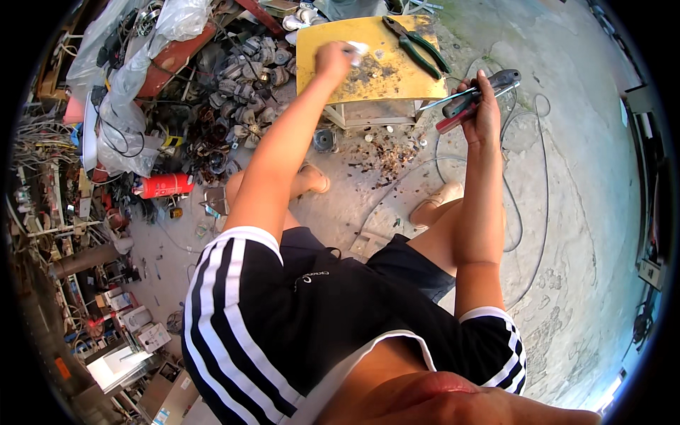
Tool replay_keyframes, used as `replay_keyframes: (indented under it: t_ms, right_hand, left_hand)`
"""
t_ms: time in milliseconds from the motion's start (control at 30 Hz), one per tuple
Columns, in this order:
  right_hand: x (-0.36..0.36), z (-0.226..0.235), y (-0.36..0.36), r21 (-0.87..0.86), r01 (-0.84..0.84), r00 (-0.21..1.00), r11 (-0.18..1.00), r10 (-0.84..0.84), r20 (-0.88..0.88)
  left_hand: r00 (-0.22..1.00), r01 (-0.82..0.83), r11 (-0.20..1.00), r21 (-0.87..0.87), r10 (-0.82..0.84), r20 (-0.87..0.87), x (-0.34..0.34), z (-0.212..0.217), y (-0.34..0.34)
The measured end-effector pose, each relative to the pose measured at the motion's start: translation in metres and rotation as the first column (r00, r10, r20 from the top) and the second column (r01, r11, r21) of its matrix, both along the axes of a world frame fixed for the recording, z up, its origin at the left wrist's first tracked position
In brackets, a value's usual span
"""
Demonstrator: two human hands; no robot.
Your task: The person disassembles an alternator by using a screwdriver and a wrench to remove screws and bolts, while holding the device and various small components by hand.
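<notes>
My left hand point(334, 61) is over the left half of a worn yellow stool top point(319, 35), closed on a small white thing point(357, 51) that looks like a crumpled wipe or rag, smeared by motion. Off the stool's right edge, my right hand point(484, 113) is raised with its fingers wrapped round several screwdrivers. One dark grey handle point(504, 78) points up and right, and a red handle point(453, 120) sticks out on the left beside thin metal shafts. Pliers with dark green grips point(418, 51) lie along the right side of the stool top, jaws toward the far edge.
Dark metal motor parts point(248, 78) are heaped left of the stool. A red cylinder point(164, 185) lies nearer, by plastic bags point(127, 127). Brown scraps point(389, 159) litter the concrete floor under the stool. A grey cable point(545, 177) loops across the floor on the right.
</notes>
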State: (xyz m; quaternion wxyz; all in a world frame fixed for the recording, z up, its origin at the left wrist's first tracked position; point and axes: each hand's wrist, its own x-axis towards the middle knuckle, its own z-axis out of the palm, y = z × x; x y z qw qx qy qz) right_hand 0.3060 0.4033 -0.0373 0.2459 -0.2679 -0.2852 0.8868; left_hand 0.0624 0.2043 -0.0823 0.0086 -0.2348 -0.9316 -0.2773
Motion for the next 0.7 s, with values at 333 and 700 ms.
replay_keyframes:
  t_ms: [333,700]
  right_hand:
    - [0.001,0.002,0.005,-0.007,0.012,1.000,1.000,-0.012,-0.016]
    - [0.001,-0.004,0.011,-0.011,0.016,1.000,1.000,-0.016,-0.026]
  left_hand:
    - [0.920,-0.356,0.932,0.067,0.362,-0.151,-0.086,0.006,-0.035]
    - [0.959,0.283,0.953,0.108,-0.279,-0.048,0.056,0.010,0.060]
